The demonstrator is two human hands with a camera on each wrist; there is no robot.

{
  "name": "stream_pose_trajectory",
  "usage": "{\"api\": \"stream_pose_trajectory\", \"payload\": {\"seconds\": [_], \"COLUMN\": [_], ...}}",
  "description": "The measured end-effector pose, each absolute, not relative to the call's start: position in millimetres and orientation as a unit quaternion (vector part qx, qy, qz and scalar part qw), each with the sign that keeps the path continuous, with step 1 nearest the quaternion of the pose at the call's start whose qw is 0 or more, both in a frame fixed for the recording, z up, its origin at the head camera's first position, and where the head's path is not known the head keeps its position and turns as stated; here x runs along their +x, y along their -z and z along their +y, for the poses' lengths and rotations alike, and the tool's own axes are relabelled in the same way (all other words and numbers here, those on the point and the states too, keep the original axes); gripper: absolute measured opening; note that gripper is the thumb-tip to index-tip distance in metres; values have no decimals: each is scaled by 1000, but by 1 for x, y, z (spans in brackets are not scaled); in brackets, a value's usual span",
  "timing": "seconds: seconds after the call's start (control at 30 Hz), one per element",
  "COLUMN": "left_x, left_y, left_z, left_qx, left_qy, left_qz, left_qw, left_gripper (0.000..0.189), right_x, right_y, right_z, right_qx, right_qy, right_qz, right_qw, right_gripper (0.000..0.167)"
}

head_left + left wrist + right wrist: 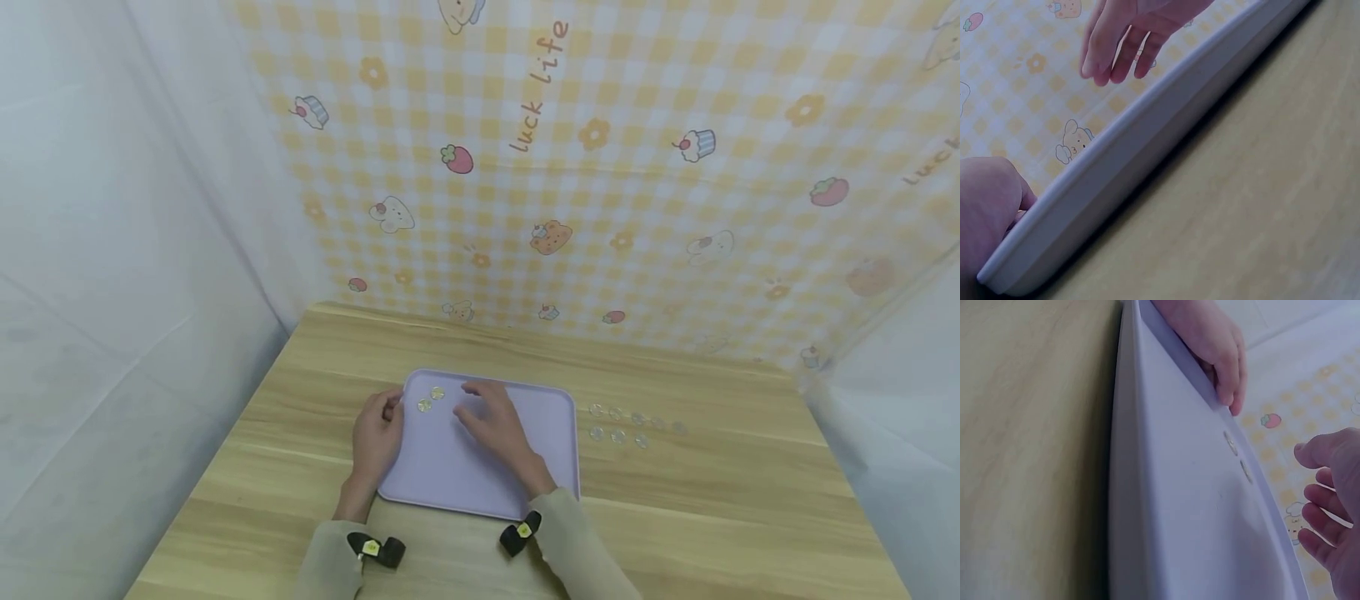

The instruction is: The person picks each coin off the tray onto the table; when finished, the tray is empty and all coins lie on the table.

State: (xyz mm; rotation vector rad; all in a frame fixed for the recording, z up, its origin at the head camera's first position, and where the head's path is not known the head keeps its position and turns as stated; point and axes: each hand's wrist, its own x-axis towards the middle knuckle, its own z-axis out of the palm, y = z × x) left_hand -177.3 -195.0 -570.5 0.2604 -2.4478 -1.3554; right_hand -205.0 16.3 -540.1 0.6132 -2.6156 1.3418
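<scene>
A lavender rectangular tray lies on the wooden table, its rim also showing in both wrist views. At its left side my left hand holds the rim with bent fingers, near the far left corner. Two small gold-coloured coins lie flat inside the tray close to that corner; they appear edge-on as thin discs in the right wrist view. Above the tray's middle hovers my right hand, thumb and fingers spread apart with nothing between them. In the left wrist view, the right hand's fingers hang loosely beyond the rim.
Right of the tray, several silvery, clear-looking coins lie on the table in two rough rows. A yellow checked cloth with cartoon prints hangs behind the table. White sheets close off the sides.
</scene>
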Motion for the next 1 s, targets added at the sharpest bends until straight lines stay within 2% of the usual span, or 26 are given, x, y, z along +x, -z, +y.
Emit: {"api": "stream_pose_trajectory", "payload": {"seconds": [0.47, 1.0], "left_x": [-178, -178], "left_y": [572, 572], "left_z": [-194, -195], "left_qx": [93, 91], "left_qy": [480, 475], "left_qz": [-856, -860], "left_qw": [171, 164], "left_gripper": [22, 23], "right_x": [-220, -227], "right_y": [551, 551], "right_z": [-14, -35], "right_qx": [193, 194], "right_qy": [-390, -316], "right_qz": [-900, -926], "right_qw": [35, 71], "right_gripper": [35, 29]}}
